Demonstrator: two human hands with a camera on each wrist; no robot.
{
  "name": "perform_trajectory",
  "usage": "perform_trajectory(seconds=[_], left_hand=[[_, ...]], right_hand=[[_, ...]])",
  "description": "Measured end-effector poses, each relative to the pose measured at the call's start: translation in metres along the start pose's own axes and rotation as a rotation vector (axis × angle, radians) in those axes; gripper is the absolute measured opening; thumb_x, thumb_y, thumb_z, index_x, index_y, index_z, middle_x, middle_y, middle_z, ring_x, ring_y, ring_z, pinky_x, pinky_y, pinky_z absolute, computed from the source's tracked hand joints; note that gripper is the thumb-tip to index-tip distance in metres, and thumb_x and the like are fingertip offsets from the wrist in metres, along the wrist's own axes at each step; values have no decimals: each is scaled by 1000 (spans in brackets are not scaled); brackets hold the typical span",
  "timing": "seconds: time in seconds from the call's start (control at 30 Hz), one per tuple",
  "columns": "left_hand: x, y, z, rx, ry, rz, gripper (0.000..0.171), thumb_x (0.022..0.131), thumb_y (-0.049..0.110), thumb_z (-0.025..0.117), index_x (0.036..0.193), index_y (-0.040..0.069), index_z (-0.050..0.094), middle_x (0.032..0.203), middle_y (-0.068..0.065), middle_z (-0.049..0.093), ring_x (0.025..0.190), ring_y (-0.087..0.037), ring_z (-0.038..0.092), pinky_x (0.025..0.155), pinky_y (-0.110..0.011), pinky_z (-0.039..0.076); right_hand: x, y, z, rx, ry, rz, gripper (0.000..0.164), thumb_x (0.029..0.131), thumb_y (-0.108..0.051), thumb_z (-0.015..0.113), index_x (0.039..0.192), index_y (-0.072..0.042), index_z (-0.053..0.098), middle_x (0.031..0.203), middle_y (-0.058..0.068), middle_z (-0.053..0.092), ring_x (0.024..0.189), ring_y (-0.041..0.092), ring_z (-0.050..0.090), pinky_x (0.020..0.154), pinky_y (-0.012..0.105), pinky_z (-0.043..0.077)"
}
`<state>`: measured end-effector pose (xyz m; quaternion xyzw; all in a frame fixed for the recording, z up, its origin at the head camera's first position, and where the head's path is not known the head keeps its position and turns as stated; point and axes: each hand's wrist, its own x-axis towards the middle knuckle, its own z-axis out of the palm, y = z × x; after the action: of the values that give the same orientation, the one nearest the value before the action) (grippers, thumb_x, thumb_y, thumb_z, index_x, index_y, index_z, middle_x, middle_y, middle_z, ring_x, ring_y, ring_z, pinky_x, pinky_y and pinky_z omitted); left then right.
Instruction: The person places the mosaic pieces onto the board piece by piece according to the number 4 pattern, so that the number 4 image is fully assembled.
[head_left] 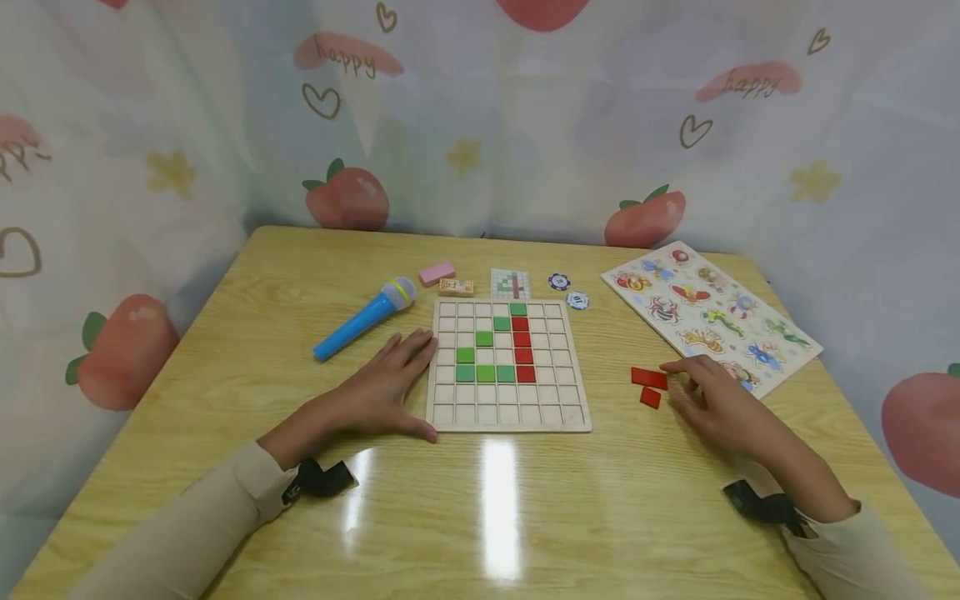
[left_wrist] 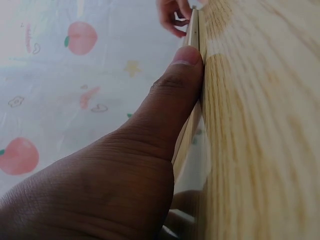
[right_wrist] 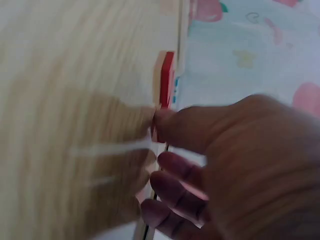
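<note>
A square wooden grid board (head_left: 508, 414) lies flat on the table. On it, several green tiles (head_left: 485, 373) form a slanting line and a short row, beside a column of red tiles (head_left: 522, 339). My left hand (head_left: 378, 387) rests spread against the board's left edge, thumb at the near corner; the left wrist view shows the thumb (left_wrist: 172, 95) along that edge. To the right of the board, my right hand (head_left: 712, 408) reaches loose red tiles (head_left: 648, 378), index fingertip right at their end. In the right wrist view, the thumb overlaps a red tile (right_wrist: 167, 80).
Behind the board lie a small pattern card (head_left: 510, 283), two poker chips (head_left: 558, 282), a pink block (head_left: 437, 273) and a pale printed block (head_left: 456, 287). A blue toy microphone (head_left: 363, 319) lies at left. An insect picture board (head_left: 708, 312) sits at right, just behind my right hand.
</note>
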<state>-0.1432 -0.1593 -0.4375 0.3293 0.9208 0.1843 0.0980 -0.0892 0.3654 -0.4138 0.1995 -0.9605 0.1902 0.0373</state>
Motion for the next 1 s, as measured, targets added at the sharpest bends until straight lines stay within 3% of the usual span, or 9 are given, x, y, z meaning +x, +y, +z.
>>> perform_trajectory(seconds=[0.27,0.5,0.7,0.8,0.9,1.0], left_hand=[[0,-2,-1,-15,-4,2,145,70,82,82,172,7,11,182,-13,7,170,-33,5,138,-57,5],[1,-1,0,2,-4,9,145,71,82,82,172,6,12,181,-14,8,170,-32,6,139,-56,5],[2,-3,2,6,-5,13,145,70,83,81,172,7,11,181,-13,8,170,-32,6,139,-56,5],[2,-3,2,6,-6,12,145,70,84,81,172,7,11,181,-13,8,170,-32,6,139,-56,4],[1,-2,1,7,-8,8,146,70,84,81,172,6,11,181,-13,8,170,-31,6,139,-55,4],[2,-1,0,13,-3,11,145,70,83,81,172,6,11,181,-13,8,170,-31,6,139,-55,4]], right_hand=[[2,0,9,-2,69,-53,23,98,0,73,119,-8,67,110,6,64,90,11,60,71,27,55],[1,-4,11,4,43,-21,27,96,-7,77,121,-7,66,107,5,62,86,6,52,67,25,49],[8,-8,9,-53,78,4,22,95,-5,77,115,-6,68,105,8,64,83,11,60,66,25,53],[17,-24,4,-57,96,-28,25,94,-5,79,115,-8,68,104,6,65,81,10,59,63,24,53],[35,-55,1,-38,84,-154,30,91,-3,82,117,-10,69,104,2,67,80,8,57,63,23,52],[56,-90,5,-30,9,-279,30,90,-5,84,116,-13,70,108,-2,69,86,9,61,69,25,58]])
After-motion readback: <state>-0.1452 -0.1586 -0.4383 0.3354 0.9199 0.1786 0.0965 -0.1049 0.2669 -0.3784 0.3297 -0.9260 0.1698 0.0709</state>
